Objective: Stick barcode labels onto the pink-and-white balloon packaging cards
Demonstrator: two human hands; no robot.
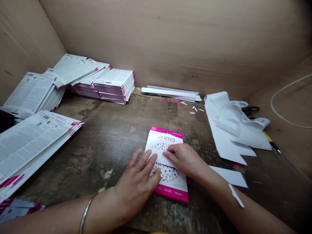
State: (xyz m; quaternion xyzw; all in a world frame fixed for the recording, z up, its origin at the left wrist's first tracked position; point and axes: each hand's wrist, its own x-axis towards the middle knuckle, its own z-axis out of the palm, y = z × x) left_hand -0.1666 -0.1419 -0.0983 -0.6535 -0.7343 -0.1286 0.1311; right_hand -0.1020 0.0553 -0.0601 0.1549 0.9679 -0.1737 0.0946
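Note:
A flat balloon packet [170, 191] with pink bands at top and bottom and a dotted round print lies on the worktable in front of me. Across its middle a plain white paper strip [159, 158] covers part of the print. My left hand [136, 182] rests with fingers spread over the packet's left edge, fingertips near the strip. Thumb and forefinger of my right hand [182, 159] are pinched together at the strip, above the packet; the exact grip is partly hidden. A small white sliver [236, 195] clings to my right forearm.
Several stacks of packets [114, 79] stand along the back left, with another pile [36, 143] nearer on the left. Crumpled white sheets [234, 126], black scissors [251, 110] and a pen [272, 143] lie right. Paper strips [170, 93] and scraps [194, 109] lie near the back wall.

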